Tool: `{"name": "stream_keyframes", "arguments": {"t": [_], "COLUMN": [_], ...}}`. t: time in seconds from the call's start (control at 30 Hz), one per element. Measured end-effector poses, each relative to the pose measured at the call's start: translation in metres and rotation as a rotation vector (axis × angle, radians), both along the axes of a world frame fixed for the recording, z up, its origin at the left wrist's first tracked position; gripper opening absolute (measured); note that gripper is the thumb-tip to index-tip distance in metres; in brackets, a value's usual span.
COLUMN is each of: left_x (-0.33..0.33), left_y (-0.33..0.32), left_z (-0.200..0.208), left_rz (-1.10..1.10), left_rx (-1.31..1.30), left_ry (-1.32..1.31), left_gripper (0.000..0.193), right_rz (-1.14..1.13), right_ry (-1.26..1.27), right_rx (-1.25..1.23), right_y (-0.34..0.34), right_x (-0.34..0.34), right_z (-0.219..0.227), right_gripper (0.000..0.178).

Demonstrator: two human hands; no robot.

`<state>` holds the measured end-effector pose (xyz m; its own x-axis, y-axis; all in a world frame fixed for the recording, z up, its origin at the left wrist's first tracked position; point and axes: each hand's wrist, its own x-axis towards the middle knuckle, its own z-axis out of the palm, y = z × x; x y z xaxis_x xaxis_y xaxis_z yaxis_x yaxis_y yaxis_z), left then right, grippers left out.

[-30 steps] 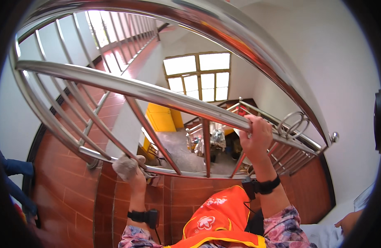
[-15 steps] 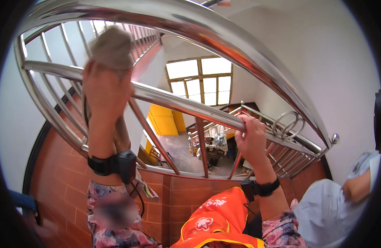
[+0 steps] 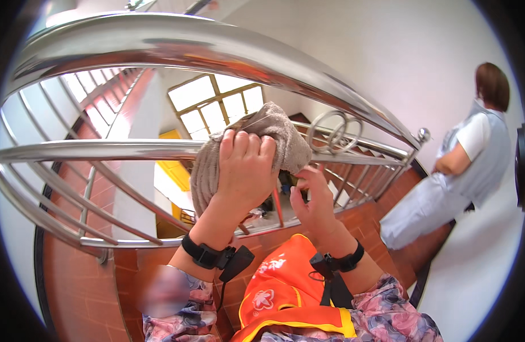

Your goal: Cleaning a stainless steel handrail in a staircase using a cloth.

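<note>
A grey-brown towel (image 3: 277,134) is draped over the middle bar (image 3: 103,150) of a stainless steel railing. My left hand (image 3: 246,171) is closed on it, with the fingers curled over the bar and pressing the fabric around it. Folds of the towel hang down on the left side of that hand. Close by on the right, my right hand (image 3: 316,199) reaches up to the towel's lower corner. Its bent fingertips touch the edge there, while the thumb stands apart. The bar beneath the towel is hidden.
A thick curved handrail (image 3: 177,43) arches above the bar. Metal rings (image 3: 335,132) and a ball-topped post (image 3: 424,135) are at the right. Beyond the railing drops a stairwell with a window (image 3: 217,105) and yellow panel (image 3: 174,165). Another person (image 3: 462,154) stands at the right.
My left hand and the towel have come right and down along the middle bar. My right hand has left the bar for the towel's edge. The other person now shows more fully at the right.
</note>
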<state>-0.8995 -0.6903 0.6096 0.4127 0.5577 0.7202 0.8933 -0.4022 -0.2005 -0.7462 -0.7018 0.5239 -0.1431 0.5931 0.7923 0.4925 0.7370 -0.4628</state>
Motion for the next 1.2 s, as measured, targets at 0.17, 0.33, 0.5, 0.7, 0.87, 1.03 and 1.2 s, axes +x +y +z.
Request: {"name": "stream_keyframes", "arguments": {"t": [0.17, 0.33, 0.5, 0.7, 0.87, 1.03, 1.2], "left_x": [0.057, 0.057, 0.099, 0.067, 0.029, 0.007, -0.007], "left_y": [0.022, 0.013, -0.042, -0.041, -0.022, 0.010, -0.001], "left_z": [-0.047, -0.042, -0.095, -0.050, 0.007, 0.039, 0.039], "left_rz": [-0.073, -0.205, -0.518, -0.633, -0.224, 0.261, 0.256], "left_rx": [0.068, -0.039, -1.059, -1.178, -0.501, -0.276, -0.370], "left_ry": [0.011, -0.187, -0.952, -1.170, -0.547, -0.120, 0.078], "left_gripper": [0.022, 0.012, 0.036, 0.037, 0.036, 0.039, 0.037], "right_rz": [0.066, 0.244, 0.456, 0.569, 0.642, -0.060, -0.210], "right_ry": [0.559, 0.704, 0.399, 0.981, 1.114, 0.053, 0.424], "right_rx": [-0.620, -1.035, -0.826, -1.096, -0.644, 0.000, -0.442], "right_y": [-0.021, -0.033, -0.028, -0.048, -0.027, 0.028, 0.044], "right_x": [0.044, 0.073, 0.060, 0.079, 0.065, 0.059, 0.088], "right_z": [-0.056, -0.093, -0.122, -0.099, -0.004, 0.016, -0.046], "right_gripper": [0.022, 0.049, 0.056, 0.042, 0.045, 0.029, 0.022]}}
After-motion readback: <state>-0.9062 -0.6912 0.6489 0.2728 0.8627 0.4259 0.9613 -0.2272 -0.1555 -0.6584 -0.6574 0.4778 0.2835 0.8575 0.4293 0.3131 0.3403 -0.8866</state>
